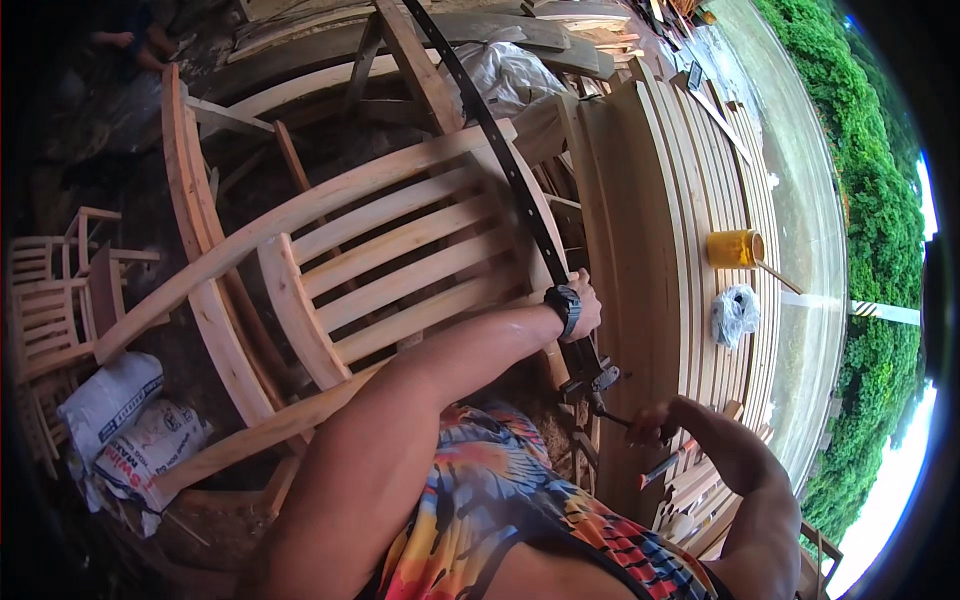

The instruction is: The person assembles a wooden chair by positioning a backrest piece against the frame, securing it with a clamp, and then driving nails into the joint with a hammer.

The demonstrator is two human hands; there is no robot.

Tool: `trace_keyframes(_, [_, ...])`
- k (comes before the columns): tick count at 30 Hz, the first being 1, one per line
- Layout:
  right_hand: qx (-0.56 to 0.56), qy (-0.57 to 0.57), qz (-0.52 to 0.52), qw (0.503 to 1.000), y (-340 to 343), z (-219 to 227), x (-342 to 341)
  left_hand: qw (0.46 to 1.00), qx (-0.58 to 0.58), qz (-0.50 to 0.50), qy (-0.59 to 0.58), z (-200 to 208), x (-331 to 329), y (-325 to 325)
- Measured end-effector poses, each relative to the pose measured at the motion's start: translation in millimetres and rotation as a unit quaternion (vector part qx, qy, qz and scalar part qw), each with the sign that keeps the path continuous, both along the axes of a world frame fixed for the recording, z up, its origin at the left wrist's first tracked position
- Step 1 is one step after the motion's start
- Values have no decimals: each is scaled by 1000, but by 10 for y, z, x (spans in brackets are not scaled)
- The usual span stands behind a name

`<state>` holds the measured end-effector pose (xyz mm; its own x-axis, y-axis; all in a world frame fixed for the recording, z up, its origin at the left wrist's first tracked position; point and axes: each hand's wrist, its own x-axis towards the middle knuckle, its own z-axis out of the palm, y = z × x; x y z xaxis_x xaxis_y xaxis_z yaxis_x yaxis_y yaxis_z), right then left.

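Note:
A long black bar clamp (522,195) with holes along its bar lies across the top end of a pale wooden chair frame (310,203). Several parallel slats (402,238) fill the frame's back between two rails. My left hand (588,303), wearing a dark wristwatch (564,308), is wrapped round the bar near the frame's near corner. Beyond it sits the clamp's screw head (600,378), from which a handle runs toward the right. My right hand (652,425) is closed on that handle, its fingers dark and partly hidden in shadow.
Stacked planks (690,180) rise at right, carrying a yellow jar (732,249) with a stick and a crumpled plastic bag (735,316). White sacks (150,440) lie at lower left, beside other slatted chair frames (50,310). A person's hand (115,39) shows at far upper left.

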<state>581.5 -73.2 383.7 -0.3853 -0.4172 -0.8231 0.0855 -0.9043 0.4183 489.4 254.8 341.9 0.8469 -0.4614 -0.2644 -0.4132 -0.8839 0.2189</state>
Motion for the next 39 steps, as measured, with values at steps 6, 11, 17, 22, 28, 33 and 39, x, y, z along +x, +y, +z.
trace_keyframes(6, [-75,196,-82,974,68,-398,565,1000,4,-10,-2,-26,-15,17])
trace_keyframes(11, [267,-114,190,938,469,514,278,906,-199,188,-322,-124,-533,-237])
trace_keyframes(17, [386,-490,293,725,220,789,-290,728,-489,475,70,-163,-1325,-1135])
trace_keyframes(22, [432,-576,242,650,-135,528,-306,452,-531,544,467,-282,-1167,-1220])
trace_keyframes(28, [495,-608,231,576,-143,496,-311,379,-625,495,470,-691,-1355,-1604])
trace_keyframes(33, [511,-588,224,585,-200,468,-244,-19,-866,325,379,-1000,-1333,-1864])
trace_keyframes(39, [509,-568,230,604,-157,471,-205,-66,-879,298,365,-864,-1168,-1949])
